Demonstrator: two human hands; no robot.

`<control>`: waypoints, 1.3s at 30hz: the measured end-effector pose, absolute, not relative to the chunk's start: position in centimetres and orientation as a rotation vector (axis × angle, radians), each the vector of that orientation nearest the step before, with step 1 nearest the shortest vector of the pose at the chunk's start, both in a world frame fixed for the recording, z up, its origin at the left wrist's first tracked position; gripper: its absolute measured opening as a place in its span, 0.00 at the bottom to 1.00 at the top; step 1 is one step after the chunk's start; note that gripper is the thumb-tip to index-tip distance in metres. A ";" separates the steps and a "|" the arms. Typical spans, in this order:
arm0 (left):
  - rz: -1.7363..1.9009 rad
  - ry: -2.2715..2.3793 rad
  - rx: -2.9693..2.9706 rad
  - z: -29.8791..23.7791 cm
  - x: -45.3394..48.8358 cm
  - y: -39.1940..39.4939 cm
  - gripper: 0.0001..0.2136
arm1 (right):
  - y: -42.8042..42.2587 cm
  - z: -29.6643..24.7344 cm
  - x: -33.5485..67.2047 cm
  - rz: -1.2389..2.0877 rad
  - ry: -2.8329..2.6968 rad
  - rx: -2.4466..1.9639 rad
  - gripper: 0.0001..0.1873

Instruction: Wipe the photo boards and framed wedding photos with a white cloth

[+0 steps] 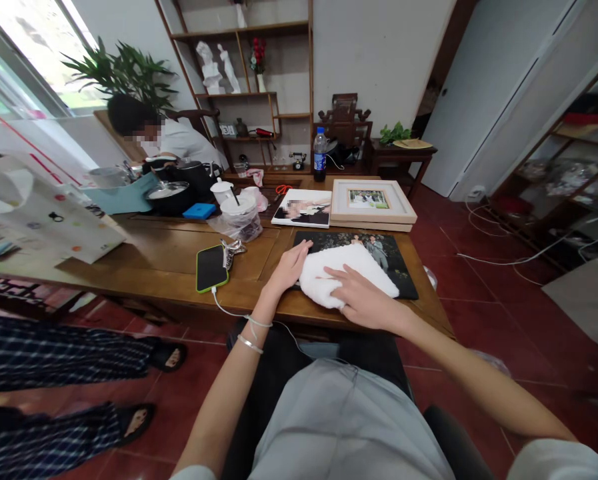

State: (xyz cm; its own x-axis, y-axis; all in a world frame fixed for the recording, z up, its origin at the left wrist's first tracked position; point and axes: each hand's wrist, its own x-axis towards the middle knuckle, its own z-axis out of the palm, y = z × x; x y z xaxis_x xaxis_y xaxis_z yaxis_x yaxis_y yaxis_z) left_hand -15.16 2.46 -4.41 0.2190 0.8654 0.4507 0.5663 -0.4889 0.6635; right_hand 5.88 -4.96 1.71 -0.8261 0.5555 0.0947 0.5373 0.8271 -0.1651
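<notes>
My right hand [361, 297] presses a folded white towel [359, 260] down onto a dark photo panel [403, 270], its thumb and fingers gathered on the cloth. The panel lies flat near the table's front edge, showing a couple against dark foliage; the towel hides much of its left and middle part. My left hand [291, 267] rests on the panel's left edge with fingers stretched out, close beside the towel.
Behind the panel lie a white-edged photo print [301, 208] and a pale wooden picture frame [371, 203]. Left of my hands is a charging phone [212, 268] with its cable. A cola bottle [319, 157] stands further back. Another person [179, 137] sits across the table.
</notes>
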 end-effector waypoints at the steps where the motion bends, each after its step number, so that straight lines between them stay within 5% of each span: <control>1: 1.136 1.336 2.158 -4.5 -15.2 2.5 0.20 | -5.1 1.9 6.4 0.215 -2.865 -0.889 0.17; 13: 1.065 1.325 2.304 -4.9 -15.3 2.8 0.15 | 0.0 1.5 10.7 0.070 -2.571 -1.515 0.14; 27: 1.085 1.326 2.325 -5.0 -15.4 2.8 0.14 | 8.0 2.5 1.6 0.468 -2.493 -1.108 0.14; 39: 1.089 1.304 2.280 -5.0 -15.4 2.8 0.15 | 4.7 1.2 10.5 0.378 -2.361 -1.295 0.13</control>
State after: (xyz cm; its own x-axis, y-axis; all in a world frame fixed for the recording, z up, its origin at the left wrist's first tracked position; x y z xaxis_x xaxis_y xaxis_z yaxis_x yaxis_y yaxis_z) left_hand -15.38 2.75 -5.03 0.3018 0.8318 0.4659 0.6071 -0.5445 0.5788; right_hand 10.54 4.70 1.17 -0.4788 0.8475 0.2293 0.7337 0.5296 -0.4256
